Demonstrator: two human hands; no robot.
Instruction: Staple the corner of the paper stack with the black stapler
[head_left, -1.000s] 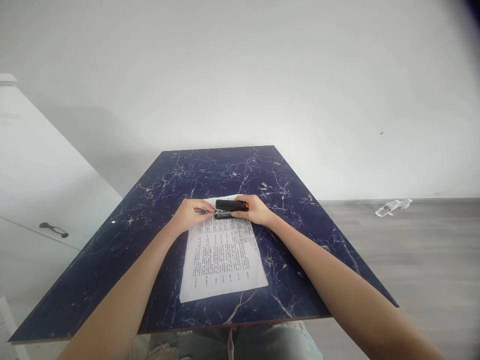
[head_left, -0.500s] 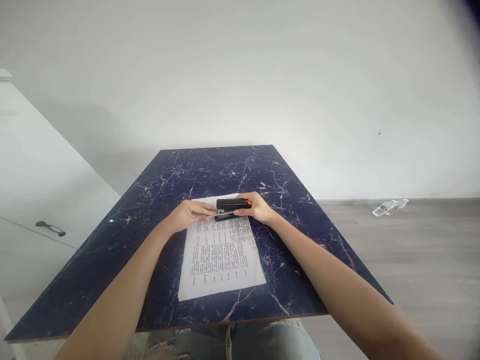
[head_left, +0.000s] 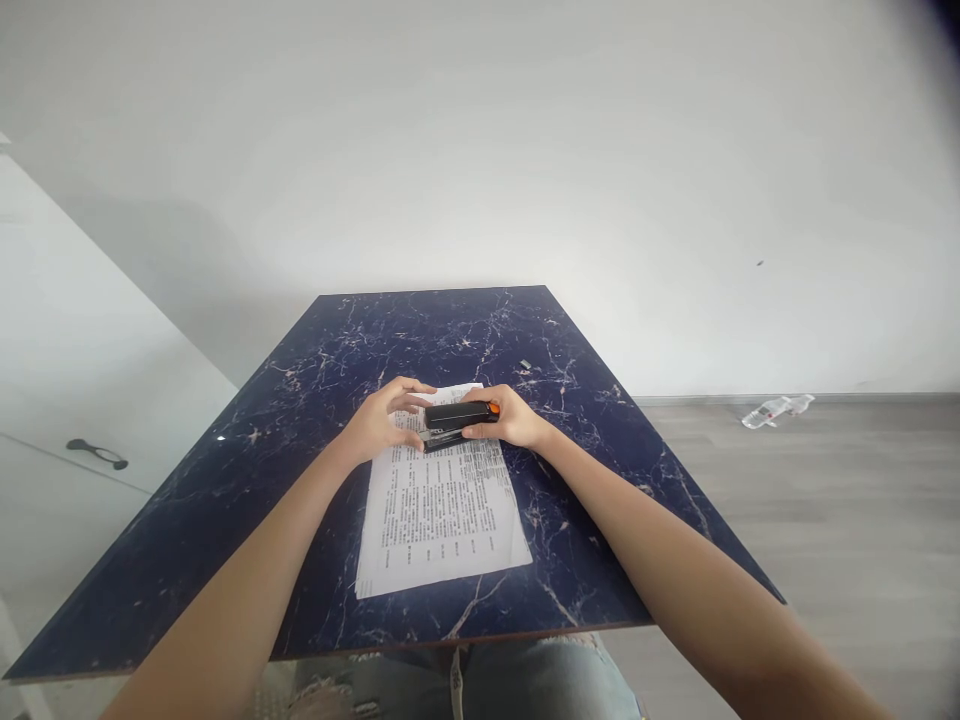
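Observation:
A black stapler (head_left: 459,416) with an orange patch at its right end lies sideways above the printed sheets (head_left: 442,520). My right hand (head_left: 511,416) is wrapped round the stapler's right end, thumb below and fingers behind. At the other end, my left hand (head_left: 386,422) has its fingers spread, the thumb close to the stapler's left tip; whether it touches cannot be made out. A gap shows between the stapler's upper arm and its base. The sheets lie stacked a little unevenly on the table, their far part partly hidden by the stapler and hands.
The dark blue marble-patterned table (head_left: 420,340) stands against a white wall. A small grey piece (head_left: 525,365) lies on it beyond my right hand. Clear plastic packaging (head_left: 777,410) rests on the floor at right. A white cabinet with a dark handle (head_left: 97,453) stands at left.
My left hand has come off the stapler's left end, its fingers now spread. The stapler, still in my right hand, has tilted slightly, its left end lower and nearer to me.

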